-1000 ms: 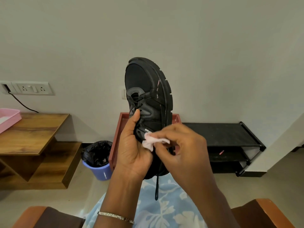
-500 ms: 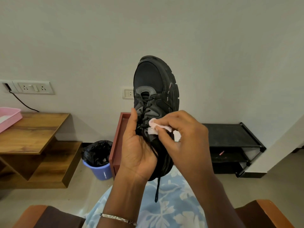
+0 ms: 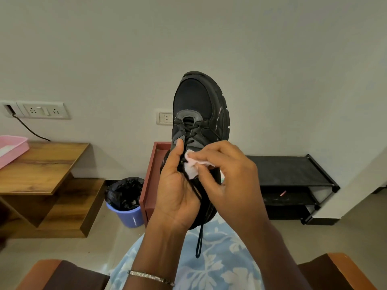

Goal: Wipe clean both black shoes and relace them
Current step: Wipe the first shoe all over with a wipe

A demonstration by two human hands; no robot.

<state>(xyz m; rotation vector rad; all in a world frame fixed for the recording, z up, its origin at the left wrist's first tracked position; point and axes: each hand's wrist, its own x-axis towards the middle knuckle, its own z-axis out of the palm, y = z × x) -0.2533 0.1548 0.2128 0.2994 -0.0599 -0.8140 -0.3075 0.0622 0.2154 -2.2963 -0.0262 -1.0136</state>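
One black shoe is held upright in front of me, toe pointing up, its laced top facing me. My left hand grips the shoe's heel half from the left, thumb up along the eyelets. My right hand pinches a small white wipe and presses it on the laces at mid-shoe. A loose black lace end dangles below the shoe over my lap. The second shoe is not in view.
A red-brown open box stands behind the shoe. A blue bin with a black liner sits on the floor left of it. A wooden table with a pink tray is at left, a black shoe rack at right.
The shoe has shifted right and slightly up. My right hand has slid the wipe from the shoe's side up and left onto the laces, close to my left thumb.
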